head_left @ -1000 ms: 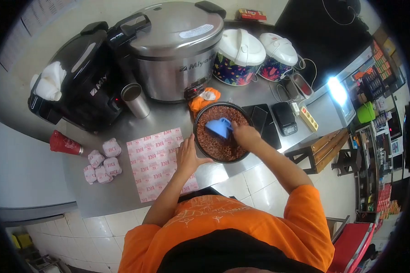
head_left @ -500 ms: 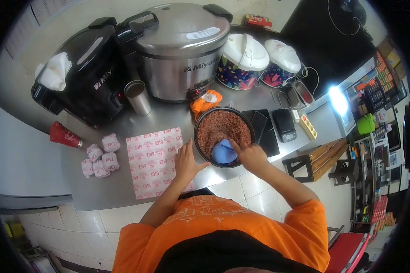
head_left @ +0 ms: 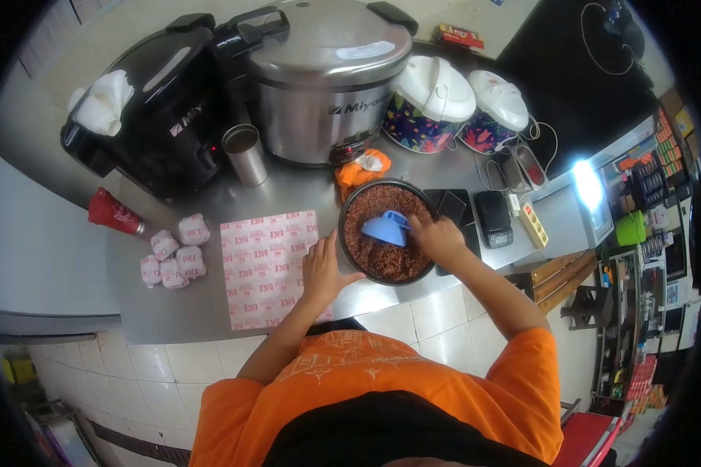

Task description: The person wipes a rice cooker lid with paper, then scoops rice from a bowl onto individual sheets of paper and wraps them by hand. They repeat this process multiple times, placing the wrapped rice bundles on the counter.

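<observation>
My right hand [head_left: 438, 240] is closed round the handle of a blue plastic scoop [head_left: 382, 229]. The scoop is tilted over reddish-brown rice [head_left: 393, 268] inside a round black pot [head_left: 398, 181]. Left of the pot, my left hand [head_left: 324, 271] has its fingers stretched out and its thumb toward the pot's side. Those fingers overlap the right edge of a printed pink-and-white wrapping sheet [head_left: 261, 268], which lies flat on the metal table.
Several wrapped rice bundles [head_left: 191, 261] sit at the left beside a red tumbler [head_left: 115, 212]. Large rice cookers [head_left: 331, 93], a steel cup [head_left: 246, 156] and an orange cloth [head_left: 358, 173] stand or lie behind. At right are a black scale [head_left: 494, 218] and a power strip [head_left: 533, 224].
The scoop has come up from the rice at the pot's near side and turned over, toward the pot's middle. The left hand stays by the pot; the view has shifted slightly.
</observation>
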The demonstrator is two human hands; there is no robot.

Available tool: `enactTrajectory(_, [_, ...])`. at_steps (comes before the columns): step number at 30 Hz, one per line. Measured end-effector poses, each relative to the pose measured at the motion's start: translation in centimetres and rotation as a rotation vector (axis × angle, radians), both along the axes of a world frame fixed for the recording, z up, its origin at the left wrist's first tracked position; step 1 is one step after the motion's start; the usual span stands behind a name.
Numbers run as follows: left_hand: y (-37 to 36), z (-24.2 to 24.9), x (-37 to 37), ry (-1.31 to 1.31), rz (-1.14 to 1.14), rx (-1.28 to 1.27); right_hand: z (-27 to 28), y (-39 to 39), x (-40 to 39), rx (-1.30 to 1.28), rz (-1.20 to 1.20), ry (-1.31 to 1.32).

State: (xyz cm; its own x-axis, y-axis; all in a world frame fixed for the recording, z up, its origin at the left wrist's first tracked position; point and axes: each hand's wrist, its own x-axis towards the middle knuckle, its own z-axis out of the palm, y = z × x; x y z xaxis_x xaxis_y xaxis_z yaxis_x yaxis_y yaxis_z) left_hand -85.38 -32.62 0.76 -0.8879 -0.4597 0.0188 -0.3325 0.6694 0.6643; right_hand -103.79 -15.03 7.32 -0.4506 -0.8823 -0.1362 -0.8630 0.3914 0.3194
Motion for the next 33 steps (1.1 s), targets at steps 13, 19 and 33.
enactTrajectory(13, [0.2,-1.0,0.0,0.087,0.038,-0.063,1.1,1.8,4.6,0.024,-0.135,-0.382])
enactTrajectory(19, [-0.3,-0.3,-0.2,0.052,0.012,-0.073,0.4,0.8,3.1,-0.036,-0.232,-0.614])
enactTrajectory(33, [-7.1,-4.6,15.3,-0.16,-0.12,-0.241,4.8,0.2,2.8,-0.353,-0.694,-1.315])
